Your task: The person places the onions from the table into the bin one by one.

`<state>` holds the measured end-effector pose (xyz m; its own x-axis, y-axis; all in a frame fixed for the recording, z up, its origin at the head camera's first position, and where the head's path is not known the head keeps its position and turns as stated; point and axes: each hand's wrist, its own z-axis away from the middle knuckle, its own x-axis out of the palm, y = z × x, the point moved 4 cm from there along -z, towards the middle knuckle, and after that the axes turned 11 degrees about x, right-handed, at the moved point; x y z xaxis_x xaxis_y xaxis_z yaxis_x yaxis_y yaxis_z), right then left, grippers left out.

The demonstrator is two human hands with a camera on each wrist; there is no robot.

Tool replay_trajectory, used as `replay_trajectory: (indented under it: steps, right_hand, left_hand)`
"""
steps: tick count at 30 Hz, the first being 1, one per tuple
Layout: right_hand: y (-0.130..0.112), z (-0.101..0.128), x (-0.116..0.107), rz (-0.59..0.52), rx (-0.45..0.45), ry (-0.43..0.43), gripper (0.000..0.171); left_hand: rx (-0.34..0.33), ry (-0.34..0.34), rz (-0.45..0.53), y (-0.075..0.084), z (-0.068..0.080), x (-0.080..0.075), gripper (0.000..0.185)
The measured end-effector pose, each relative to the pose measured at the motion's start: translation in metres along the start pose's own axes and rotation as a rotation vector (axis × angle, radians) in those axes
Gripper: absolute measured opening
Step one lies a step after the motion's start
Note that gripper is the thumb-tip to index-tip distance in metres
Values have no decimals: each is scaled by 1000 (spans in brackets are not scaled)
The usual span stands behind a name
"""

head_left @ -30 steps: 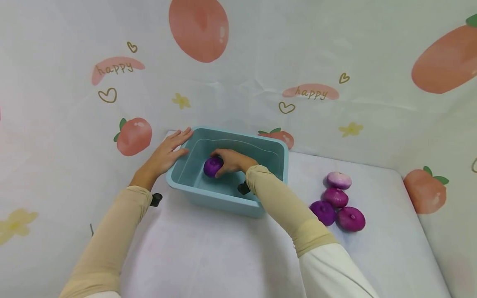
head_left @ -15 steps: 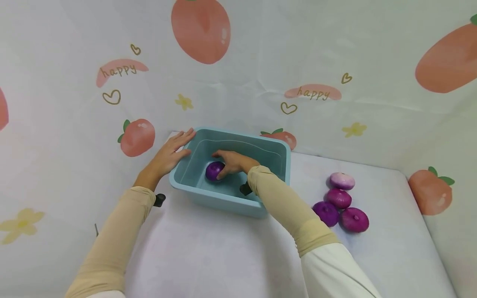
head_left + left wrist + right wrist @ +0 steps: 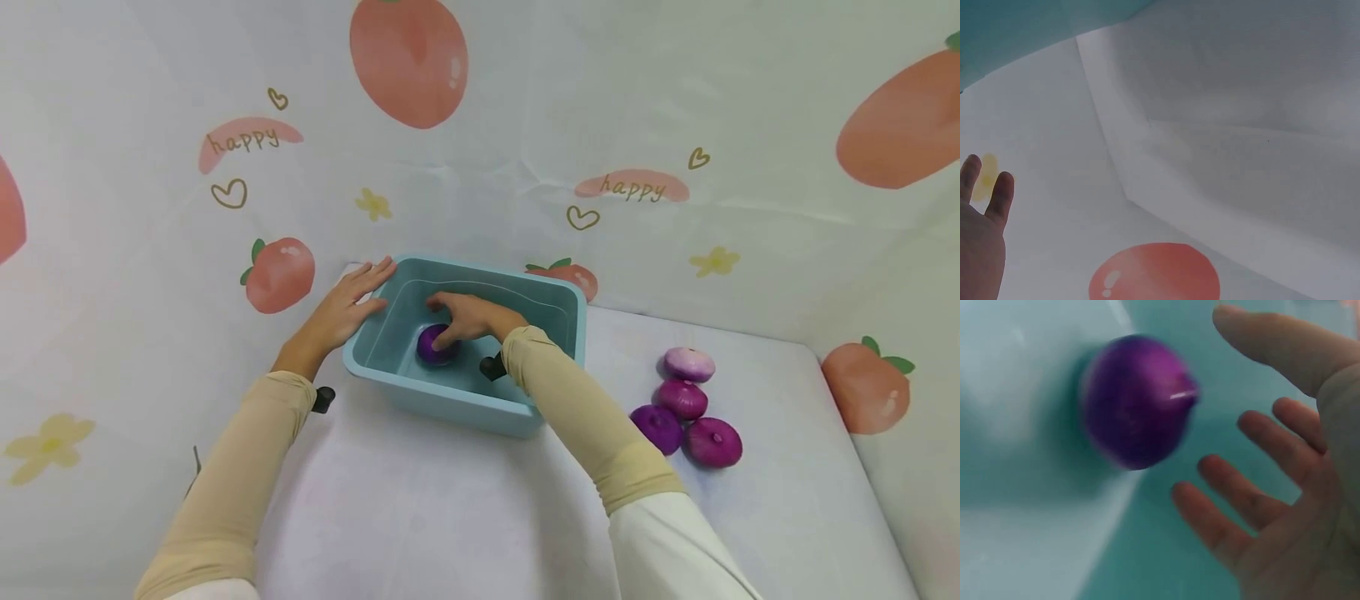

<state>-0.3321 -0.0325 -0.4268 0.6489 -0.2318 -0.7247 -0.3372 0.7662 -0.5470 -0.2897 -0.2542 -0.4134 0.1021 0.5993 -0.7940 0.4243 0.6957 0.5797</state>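
A purple onion (image 3: 433,348) sits on the floor of a light blue plastic bin (image 3: 442,390), toward its left half. Just above it is my right hand (image 3: 471,319), its thumb and fingers spread apart. The right wrist view shows a gap between this onion (image 3: 1135,403) and the fingers, with nothing held. My left hand (image 3: 339,315) rests on the bin's left rim with its fingers extended; only part of that hand (image 3: 982,231) appears in the left wrist view.
Right of the bin, several onions lie together on the white-covered table (image 3: 450,517): a pale one (image 3: 689,364), a magenta one (image 3: 682,400), a dark purple one (image 3: 657,428) and a flat magenta one (image 3: 714,442). A printed cloth wall (image 3: 480,150) rises behind.
My right hand has let go of the purple onion, which now rests on the bin floor, and has lifted slightly off it. My left hand stays at the rim.
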Motion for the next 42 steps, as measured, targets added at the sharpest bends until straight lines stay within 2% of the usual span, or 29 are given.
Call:
replay_trajectory:
  steps: [4, 9, 13, 18, 21, 27, 30, 33, 37, 42]
  right_hand:
    - [-11, 11, -13, -79, -30, 0, 87]
    - [-22, 37, -32, -155, -80, 24, 87]
    - [-23, 65, -46, -197, -97, 83, 81]
    - [-13, 103, -61, -256, -119, 178, 75]
    - [-1, 124, -69, -269, -128, 232, 74]
    - [31, 165, -80, -239, -62, 349, 73]
    - [50, 186, -81, -231, -42, 401, 72]
    - [70, 205, -79, -201, 17, 438, 72]
    - [98, 233, -74, -184, 104, 466, 72]
    - [133, 269, -61, -174, 189, 468, 73]
  left_hand:
    - [7, 6, 7, -2, 1, 1, 58]
    - [9, 4, 15, -2, 1, 0, 58]
    - [11, 2, 5, -1, -1, -1, 58]
    - [21, 8, 3, 1, -3, -2, 58]
    - [22, 11, 1, 2, -2, -2, 59]
    - [-9, 6, 2, 0, 0, -2, 59]
    - [-20, 2, 12, 1, 2, -3, 59]
    - [-27, 13, 28, 0, 6, -4, 59]
    - [-19, 18, 39, -1, 7, -5, 59]
    - [0, 7, 38, 1, 1, -4, 59]
